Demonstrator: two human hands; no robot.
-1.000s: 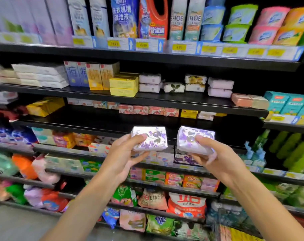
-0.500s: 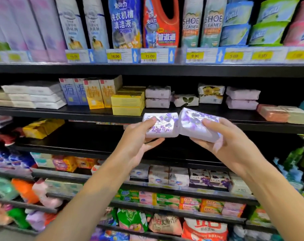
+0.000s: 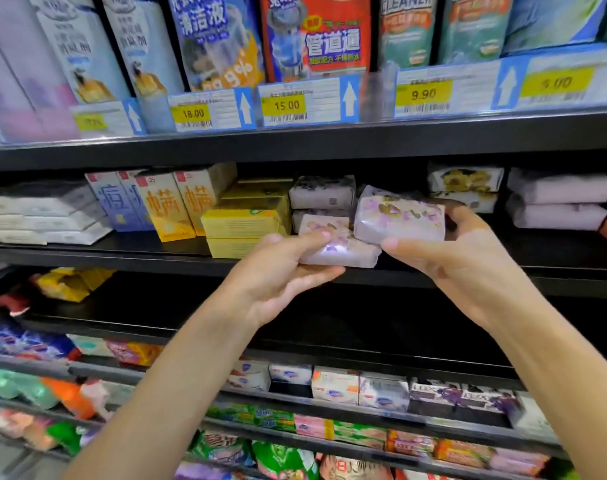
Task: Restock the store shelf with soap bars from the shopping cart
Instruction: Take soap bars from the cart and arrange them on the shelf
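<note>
Both arms reach up toward the shelf point(image 3: 330, 268), the left hand point(image 3: 278, 282) pinching a lower purple-flowered soap bar point(image 3: 336, 249) between thumb and fingers point(image 3: 316, 271), the right hand point(image 3: 468, 258) gripping an upper soap bar point(image 3: 399, 220) just above its thumb, the bars touching.

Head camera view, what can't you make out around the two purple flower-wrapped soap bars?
- Left purple flower-wrapped soap bar: print washed out by glare, head view.
- Stacked purple soap bars behind: lower one partly hidden by held bars.
- Leftmost yellow price tag: blurred, unreadable.
- Shopping cart: outside the frame.
</note>
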